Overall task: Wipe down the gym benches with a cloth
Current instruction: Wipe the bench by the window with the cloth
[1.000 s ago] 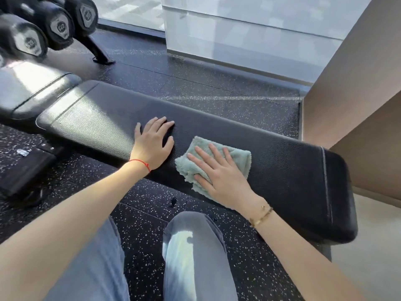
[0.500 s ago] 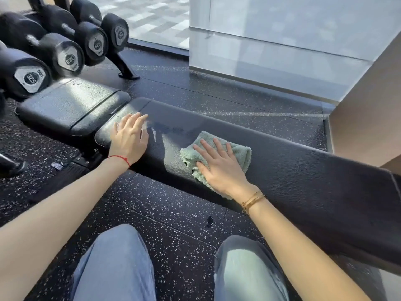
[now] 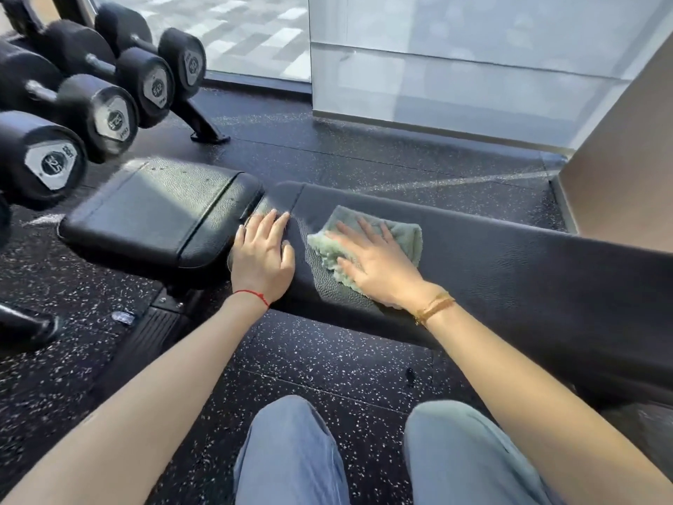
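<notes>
Pressing flat on the green cloth, the right hand has its fingers spread and released, not clenched. Cloth lies on the long black bench surface, near its left end. Left hand rests palm-down, fingers extended, just beside the cloth at the gap to the seat pad. Dumbbells stand racked behind; their markings appear illegible.

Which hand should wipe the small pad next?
Probably the right hand: it presses flat on the green cloth. The left hand is bare, braced on the long pad's end beside the small pad.
</notes>
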